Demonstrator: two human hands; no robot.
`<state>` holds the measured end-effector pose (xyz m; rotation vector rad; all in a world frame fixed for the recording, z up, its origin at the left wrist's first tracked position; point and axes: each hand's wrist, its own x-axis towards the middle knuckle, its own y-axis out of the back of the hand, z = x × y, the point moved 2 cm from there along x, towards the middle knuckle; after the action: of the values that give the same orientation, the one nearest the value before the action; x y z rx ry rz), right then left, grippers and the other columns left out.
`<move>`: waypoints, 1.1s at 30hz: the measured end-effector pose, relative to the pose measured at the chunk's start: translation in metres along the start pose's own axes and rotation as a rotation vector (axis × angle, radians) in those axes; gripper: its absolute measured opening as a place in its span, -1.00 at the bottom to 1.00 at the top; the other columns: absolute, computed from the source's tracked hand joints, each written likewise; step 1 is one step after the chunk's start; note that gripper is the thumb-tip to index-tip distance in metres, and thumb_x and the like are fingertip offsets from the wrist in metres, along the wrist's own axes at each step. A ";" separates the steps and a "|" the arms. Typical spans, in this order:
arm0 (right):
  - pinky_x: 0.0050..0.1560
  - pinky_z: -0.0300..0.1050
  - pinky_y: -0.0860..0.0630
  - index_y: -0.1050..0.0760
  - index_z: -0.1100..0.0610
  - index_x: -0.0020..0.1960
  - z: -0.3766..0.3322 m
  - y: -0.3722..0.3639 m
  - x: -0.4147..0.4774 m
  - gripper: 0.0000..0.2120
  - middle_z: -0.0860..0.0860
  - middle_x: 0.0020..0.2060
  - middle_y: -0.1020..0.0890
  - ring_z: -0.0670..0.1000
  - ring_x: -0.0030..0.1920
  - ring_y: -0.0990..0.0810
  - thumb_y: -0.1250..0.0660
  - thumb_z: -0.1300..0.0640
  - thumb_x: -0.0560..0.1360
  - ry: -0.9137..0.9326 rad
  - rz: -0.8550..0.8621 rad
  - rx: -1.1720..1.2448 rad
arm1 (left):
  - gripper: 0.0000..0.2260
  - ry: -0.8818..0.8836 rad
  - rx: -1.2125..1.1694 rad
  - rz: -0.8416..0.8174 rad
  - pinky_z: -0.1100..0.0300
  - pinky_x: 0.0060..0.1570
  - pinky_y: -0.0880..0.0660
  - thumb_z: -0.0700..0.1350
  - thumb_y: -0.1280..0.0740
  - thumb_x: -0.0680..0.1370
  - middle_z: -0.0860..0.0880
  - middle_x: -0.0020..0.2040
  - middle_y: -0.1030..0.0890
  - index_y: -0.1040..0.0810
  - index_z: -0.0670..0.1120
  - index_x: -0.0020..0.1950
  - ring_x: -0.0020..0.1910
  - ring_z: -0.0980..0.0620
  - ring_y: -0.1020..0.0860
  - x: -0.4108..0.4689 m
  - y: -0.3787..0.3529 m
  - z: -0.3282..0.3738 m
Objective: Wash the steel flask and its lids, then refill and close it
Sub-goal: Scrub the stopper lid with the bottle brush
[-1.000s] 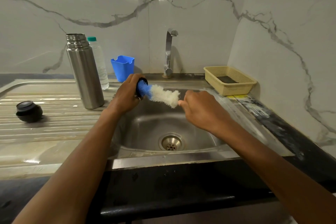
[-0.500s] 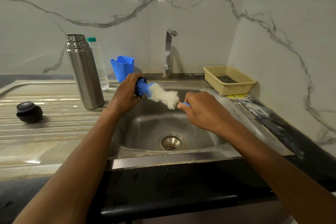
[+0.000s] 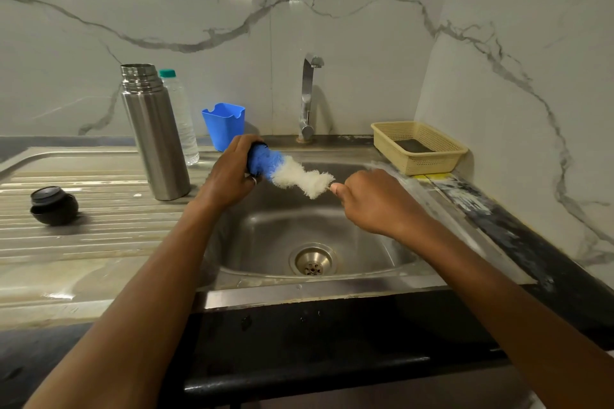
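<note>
small dark lid held over sink, mostly hidden inside left hand, fingers curled round it. brush with blue-and-white bristles pushed into lid mouth; right hand closed on handle end, handle barely visible. steel flask upright, uncapped, on drainboard left of sink, well apart from hands; black lid lies further left.

risks, judged:
- lid slipping from grip into basin — too hard a brush push likely cause
- bristles springing free, flicking water
- left arm sweep toppling tall flask

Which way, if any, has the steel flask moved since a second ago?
No. The flask stands in the same spot on the draining board, equally far left of the tap.
</note>
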<state>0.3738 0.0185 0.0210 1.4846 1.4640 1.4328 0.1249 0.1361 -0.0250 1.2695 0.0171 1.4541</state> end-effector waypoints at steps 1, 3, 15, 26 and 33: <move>-0.29 -0.07 -0.34 -0.32 0.09 -0.35 -0.002 0.002 -0.001 -0.56 0.03 -0.42 -0.47 0.08 -0.33 -0.50 -0.21 -0.04 0.67 0.016 0.020 0.011 | -0.44 0.010 -0.002 0.010 0.15 0.03 -0.43 -0.36 -0.50 0.38 -0.13 0.20 -0.49 -0.42 -0.17 0.34 0.08 -0.01 -0.48 0.000 0.000 -0.001; -0.29 -0.08 -0.30 -0.43 0.11 -0.18 -0.007 0.006 -0.008 -0.71 0.03 -0.31 -0.54 0.06 -0.30 -0.47 -0.28 -0.03 0.64 0.067 0.065 -0.064 | -0.44 0.031 -0.013 0.027 0.16 0.03 -0.43 -0.33 -0.51 0.39 -0.13 0.20 -0.49 -0.41 -0.17 0.34 0.08 0.00 -0.48 0.001 0.001 -0.004; -0.42 -0.13 -0.26 -0.59 0.19 -0.15 -0.009 0.020 -0.010 -0.83 0.07 -0.45 -0.53 0.09 -0.46 -0.47 -0.28 0.36 0.54 0.420 0.516 -0.650 | -0.45 -0.029 -0.018 -0.042 0.22 0.07 -0.43 -0.30 -0.55 0.39 0.00 0.16 -0.49 -0.45 -0.15 0.32 0.09 0.02 -0.50 0.001 0.000 -0.008; -0.37 -0.10 -0.40 -0.61 0.24 -0.04 -0.023 0.017 -0.024 -0.74 0.12 -0.32 -0.61 0.07 -0.34 -0.55 -0.15 0.33 0.60 0.487 0.596 -0.833 | -0.47 -0.033 -0.007 -0.033 0.18 0.06 -0.48 -0.29 -0.56 0.40 0.02 0.15 -0.50 -0.46 -0.14 0.31 0.06 0.06 -0.49 -0.001 0.002 -0.006; -0.30 -0.08 -0.47 -0.62 0.14 -0.08 -0.009 0.006 -0.016 -0.81 0.04 -0.32 -0.63 0.06 -0.33 -0.56 -0.28 0.15 0.63 0.172 0.271 -0.318 | -0.47 -0.084 0.018 0.021 0.15 0.03 -0.47 -0.35 -0.52 0.37 -0.10 0.16 -0.56 -0.47 -0.16 0.29 0.06 0.00 -0.53 0.000 0.004 0.000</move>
<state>0.3697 0.0002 0.0242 1.4234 1.0915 1.8979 0.1220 0.1349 -0.0224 1.3479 -0.0391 1.4204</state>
